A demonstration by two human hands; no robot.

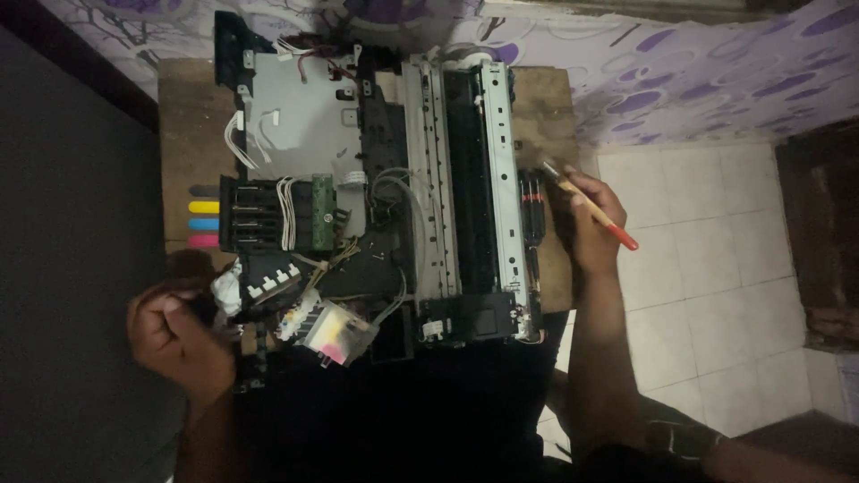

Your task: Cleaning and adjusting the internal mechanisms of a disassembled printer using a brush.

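Observation:
An opened printer (376,188) with its cover off lies on a wooden table (188,116), showing a grey metal plate, white wires, a green circuit board (323,213) and a metal rail. My right hand (592,224) is shut on a small brush with a red handle (595,211), its bristles at the printer's right edge. My left hand (174,335) is clenched at the printer's lower left corner, beside a crumpled white cloth (227,293); whether it grips the cloth is unclear.
Ink tanks with black, yellow, blue and pink marks (204,216) sit on the printer's left side. A loose clear cartridge unit (335,333) hangs near the front. Purple patterned wall (680,72) behind, white floor tiles (698,233) to the right.

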